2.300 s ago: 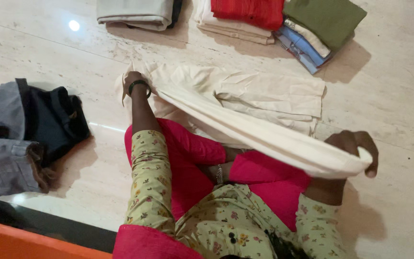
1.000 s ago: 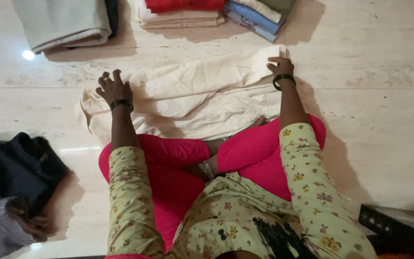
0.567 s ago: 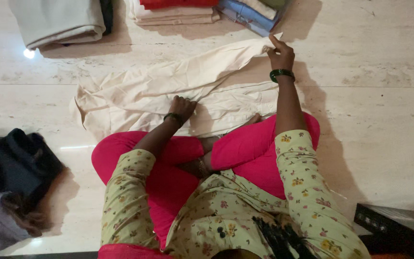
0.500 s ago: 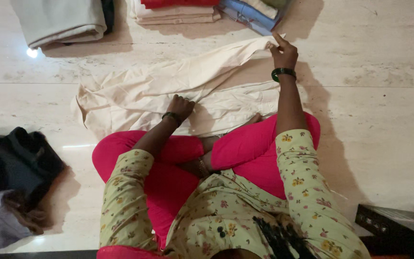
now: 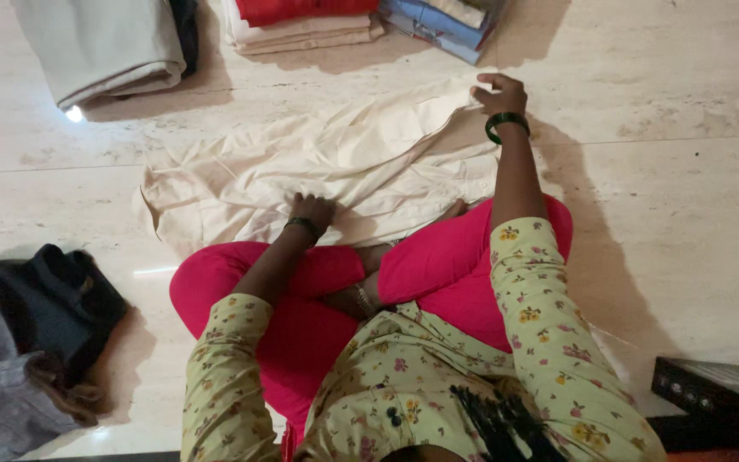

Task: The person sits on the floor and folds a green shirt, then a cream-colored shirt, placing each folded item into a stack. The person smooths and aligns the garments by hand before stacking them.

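A cream garment (image 5: pixel 301 162) lies spread on the pale stone floor (image 5: pixel 669 171) in front of my crossed legs in pink trousers. My left hand (image 5: pixel 311 210) presses down on the garment's near edge close to my knee, fingers curled into the cloth. My right hand (image 5: pixel 499 92) grips the garment's far right corner, next to a fold that runs toward the middle. Both wrists wear dark bangles.
Folded stacks line the far edge: a beige pile (image 5: pixel 104 43), a red-and-cream pile (image 5: pixel 301 21), a blue pile (image 5: pixel 442 21). A heap of dark and grey clothes (image 5: pixel 27 334) lies at my left. A black box (image 5: pixel 716 398) sits at lower right.
My left hand has moved from the garment's far left side to its near edge by my knee. My right hand raised the right corner and has drawn it slightly back and down.
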